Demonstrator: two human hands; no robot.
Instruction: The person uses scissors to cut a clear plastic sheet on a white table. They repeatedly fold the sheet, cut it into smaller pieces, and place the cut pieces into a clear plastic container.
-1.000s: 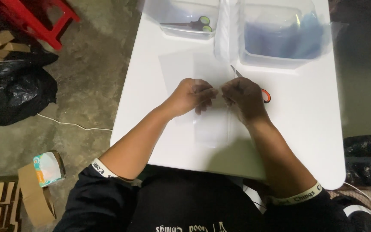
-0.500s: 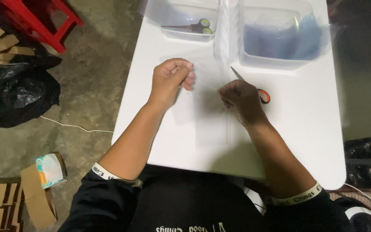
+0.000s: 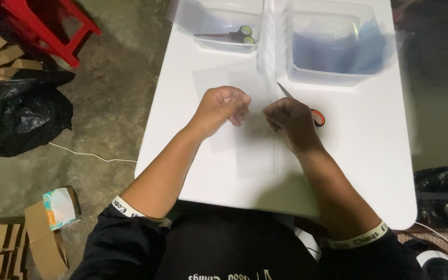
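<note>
My left hand and my right hand are close together over the middle of the white table, both with fingers curled. Each seems to pinch the top edge of a thin clear plastic sheet that lies flat in front of me. Scissors with an orange handle rest on the table just behind my right hand, with their blade pointing away to the left. My right hand partly hides them.
Another clear sheet lies left of my left hand. At the table's far edge, one clear bin holds green-handled scissors and another clear bin holds blue material. On the floor are a red stool, a black bag and cardboard.
My left hand went out to the upper left half a second ago and has come back beside my right hand. My right hand has hardly moved.
</note>
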